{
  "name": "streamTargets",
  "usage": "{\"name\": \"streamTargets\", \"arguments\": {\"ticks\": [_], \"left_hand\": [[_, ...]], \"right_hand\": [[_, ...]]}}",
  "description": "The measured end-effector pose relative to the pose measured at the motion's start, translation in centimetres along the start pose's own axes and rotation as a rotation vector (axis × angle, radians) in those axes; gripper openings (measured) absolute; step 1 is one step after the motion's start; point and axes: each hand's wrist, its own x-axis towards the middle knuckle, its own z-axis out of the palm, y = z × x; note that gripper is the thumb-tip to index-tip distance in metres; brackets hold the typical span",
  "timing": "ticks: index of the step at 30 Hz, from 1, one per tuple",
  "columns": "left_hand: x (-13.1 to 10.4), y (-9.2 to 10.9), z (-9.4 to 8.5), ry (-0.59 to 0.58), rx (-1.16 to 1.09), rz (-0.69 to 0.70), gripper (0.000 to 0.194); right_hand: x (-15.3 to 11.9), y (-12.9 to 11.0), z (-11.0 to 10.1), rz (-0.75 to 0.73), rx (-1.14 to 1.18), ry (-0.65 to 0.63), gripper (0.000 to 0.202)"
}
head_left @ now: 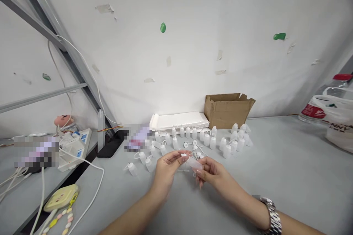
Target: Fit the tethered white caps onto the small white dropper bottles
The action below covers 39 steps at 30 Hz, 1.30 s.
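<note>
One translucent white plastic bottle (193,163) was clamped by left hand (166,169) and right hand (213,172).
Over twenty similar bottles (227,151) and one brown cardboard box (227,114) shared the grey table (292,169).

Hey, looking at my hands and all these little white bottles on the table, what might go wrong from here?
The translucent white piece might slip, as the left hand and right hand hold it only by the fingers.
Either hand could tip over the small white bottles, since several stand close by.
The loose small white parts just beyond the fingers could get brushed aside and scattered.
</note>
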Motion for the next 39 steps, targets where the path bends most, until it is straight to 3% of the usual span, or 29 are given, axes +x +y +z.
{"name": "streamTargets", "arguments": {"ticks": [6, 12, 14, 20, 26, 28, 34, 36, 39], "left_hand": [[0.2, 0.2, -0.1, -0.068, -0.101, -0.039, 0.023], [0.3, -0.1, 0.0, -0.041, -0.118, -0.043, 0.023], [0.3, -0.2, -0.1, -0.037, -0.101, -0.046, 0.023], [0.1, 0.2, 0.0, -0.075, -0.075, -0.028, 0.021], [0.2, -0.1, 0.0, -0.019, -0.036, -0.045, 0.019], [0.2, -0.1, -0.2, -0.026, -0.032, -0.037, 0.018], [0.2, 0.7, -0.2, -0.148, -0.08, -0.036, 0.015], [0.2, 0.7, -0.2, -0.138, -0.091, -0.043, 0.015], [0.2, 0.4, -0.2, -0.094, -0.094, -0.047, 0.015]], "right_hand": [[-0.7, -1.0, 0.3, 0.163, 0.167, -0.162, 0.06], [-0.4, -0.3, 0.3, -0.094, -0.033, 0.043, 0.046], [-0.4, 0.0, 0.3, -0.113, -0.038, 0.056, 0.043], [-0.4, -0.2, 0.0, 0.157, 0.232, -0.164, 0.056], [-0.2, -0.2, -0.1, -0.056, -0.068, 0.084, 0.044], [-0.4, -0.2, -0.1, -0.082, -0.103, 0.1, 0.042], [-0.5, -0.5, -0.3, 0.138, 0.258, -0.276, 0.045], [-0.3, -0.4, -0.3, 0.088, 0.178, -0.229, 0.048], [-0.1, -0.3, -0.1, -0.051, -0.037, -0.013, 0.044]]}}
